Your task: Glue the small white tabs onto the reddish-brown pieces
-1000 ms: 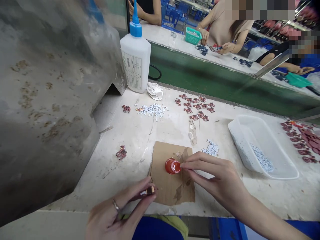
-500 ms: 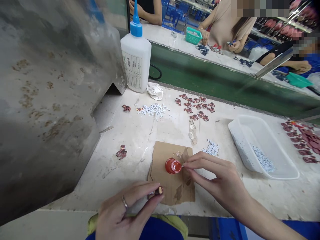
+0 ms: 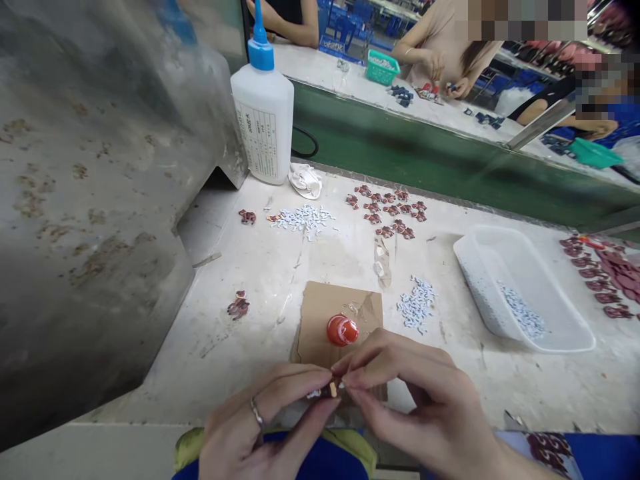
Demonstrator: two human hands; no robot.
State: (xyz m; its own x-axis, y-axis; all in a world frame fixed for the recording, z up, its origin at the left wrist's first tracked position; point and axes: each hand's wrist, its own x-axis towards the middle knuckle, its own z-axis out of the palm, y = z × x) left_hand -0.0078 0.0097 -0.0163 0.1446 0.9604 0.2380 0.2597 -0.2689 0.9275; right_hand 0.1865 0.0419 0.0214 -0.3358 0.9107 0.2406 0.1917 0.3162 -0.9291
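Observation:
Between the thumb and fingers of my left hand [image 3: 260, 420], which is closed, is a small brown figurine [image 3: 329, 391] with a tan part facing up. My right hand [image 3: 420, 393] is pinched against the figurine's right side, with a tiny whitish piece [image 3: 342, 385] at its fingertips. Just beyond both hands, a small red cup [image 3: 343, 331] with a glossy top stands on a piece of brown cardboard [image 3: 320, 307]. A pile of tiny pale-blue pieces [image 3: 418, 305] lies to the right of the cardboard. One brown figurine [image 3: 239, 305] lies left of it.
A white bottle with a blue nozzle [image 3: 265, 120] stands beside a metal housing [image 3: 100, 200]. Several brown figurines [image 3: 385, 208] and more pale pieces [image 3: 305, 220] lie farther back. A white plastic tray [image 3: 565, 320] is at right. People sit across the green partition [image 3: 380, 127].
My right hand has moved from the red cup's rim down and left to the figurine in my left hand. The left hand has shifted slightly right. The view has moved a little.

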